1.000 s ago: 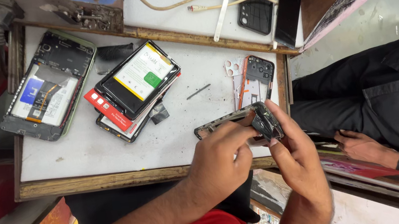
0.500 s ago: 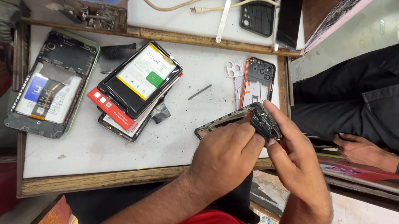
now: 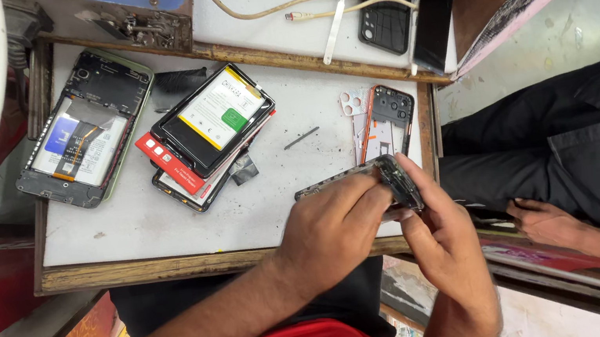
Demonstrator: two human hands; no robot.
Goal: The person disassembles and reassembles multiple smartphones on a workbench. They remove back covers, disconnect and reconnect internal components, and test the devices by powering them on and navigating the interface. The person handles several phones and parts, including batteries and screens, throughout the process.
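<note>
Phone frame pinched between fingers of both hands, just above near edge of white tray. Left hand curled over its top, fingertips pressing down; right hand gripping its end, thumb on the side. Beside it, orange-edged back cover; farther left, stacked phones and opened phone.
</note>
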